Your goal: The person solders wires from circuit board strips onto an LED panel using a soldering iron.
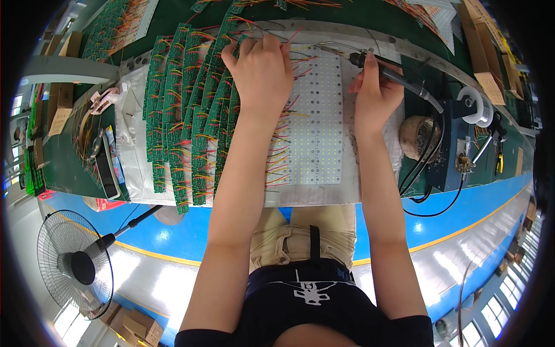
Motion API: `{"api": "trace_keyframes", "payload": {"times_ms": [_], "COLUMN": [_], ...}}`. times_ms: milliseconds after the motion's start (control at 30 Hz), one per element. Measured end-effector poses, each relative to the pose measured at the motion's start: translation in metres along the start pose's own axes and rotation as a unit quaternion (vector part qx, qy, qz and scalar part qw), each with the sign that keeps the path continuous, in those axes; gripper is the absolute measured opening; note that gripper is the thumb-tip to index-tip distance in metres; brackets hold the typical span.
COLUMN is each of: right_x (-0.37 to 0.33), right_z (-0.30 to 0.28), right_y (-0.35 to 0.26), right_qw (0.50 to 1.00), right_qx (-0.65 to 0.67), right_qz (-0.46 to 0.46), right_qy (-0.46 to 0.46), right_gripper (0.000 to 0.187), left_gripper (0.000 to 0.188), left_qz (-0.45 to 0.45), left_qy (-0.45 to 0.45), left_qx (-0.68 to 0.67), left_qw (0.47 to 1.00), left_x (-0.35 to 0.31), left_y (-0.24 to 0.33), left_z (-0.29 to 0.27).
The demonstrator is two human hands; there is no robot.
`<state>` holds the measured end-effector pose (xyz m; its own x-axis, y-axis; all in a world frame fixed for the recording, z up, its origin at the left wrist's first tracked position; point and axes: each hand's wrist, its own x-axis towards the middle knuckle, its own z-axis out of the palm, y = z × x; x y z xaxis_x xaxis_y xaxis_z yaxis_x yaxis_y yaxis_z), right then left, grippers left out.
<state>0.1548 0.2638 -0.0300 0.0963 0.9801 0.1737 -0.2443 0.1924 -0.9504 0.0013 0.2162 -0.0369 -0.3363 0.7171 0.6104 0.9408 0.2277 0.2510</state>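
Observation:
My right hand (376, 95) is closed round the dark handle of a soldering iron (399, 78). The thin bent metal tip points left, over the top edge of a white panel (318, 127) dotted with rows of small pads. At the panel's upper left, my left hand (260, 72) has its fingers pinched, with a red wire (294, 36) sticking out at the fingertips. Its knuckles hide the exact grip. Beneath and beside that hand lie overlapping strips of green circuit boards (176, 104) bearing red and yellow wires. Several wire ends reach onto the panel's left edge.
Right of the panel stand a round pot of dross (417, 137), a blue soldering unit (448, 156) with black cables and a white spool (475, 107). More wired boards (118, 29) lie at the far left. Cardboard boxes (483, 63) line the far right. A fan (81, 266) stands left.

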Motion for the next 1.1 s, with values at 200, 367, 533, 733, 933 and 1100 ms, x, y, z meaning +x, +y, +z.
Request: {"api": "trace_keyframes", "payload": {"times_ms": [200,367,533,733,933,1100], "right_x": [-0.0004,-0.0024,-0.0014,0.0003,0.0004,0.0005], "right_z": [0.0008,0.0003,0.0008,0.0015,0.0008,0.0006], "right_y": [-0.0016,-0.0001,-0.0016,-0.0036,-0.0034,-0.0047], "right_qw": [1.000,1.000,0.999,0.999,1.000,1.000], "right_qx": [-0.022,-0.020,-0.039,0.003,0.002,-0.001], "right_qz": [-0.008,-0.012,-0.024,-0.033,-0.029,-0.023], "right_qy": [-0.008,-0.011,-0.013,0.013,0.011,0.016], "right_gripper": [0.016,0.016,0.016,0.020,0.021,0.021], "left_gripper": [0.016,0.016,0.013,0.013,0.013,0.008], "left_qz": [0.002,0.002,-0.002,-0.002,-0.004,0.002], "left_qy": [0.001,0.002,-0.024,-0.029,-0.029,-0.010], "left_qx": [0.004,0.008,0.013,0.011,0.012,-0.025], "left_qw": [1.000,1.000,1.000,1.000,0.999,1.000], "left_x": [-0.0001,-0.0008,-0.0003,-0.0002,0.0000,0.0007], "left_y": [-0.0003,0.0000,0.0011,0.0002,0.0004,0.0001], "left_z": [0.0007,0.0011,-0.0025,-0.0005,-0.0014,-0.0053]}}
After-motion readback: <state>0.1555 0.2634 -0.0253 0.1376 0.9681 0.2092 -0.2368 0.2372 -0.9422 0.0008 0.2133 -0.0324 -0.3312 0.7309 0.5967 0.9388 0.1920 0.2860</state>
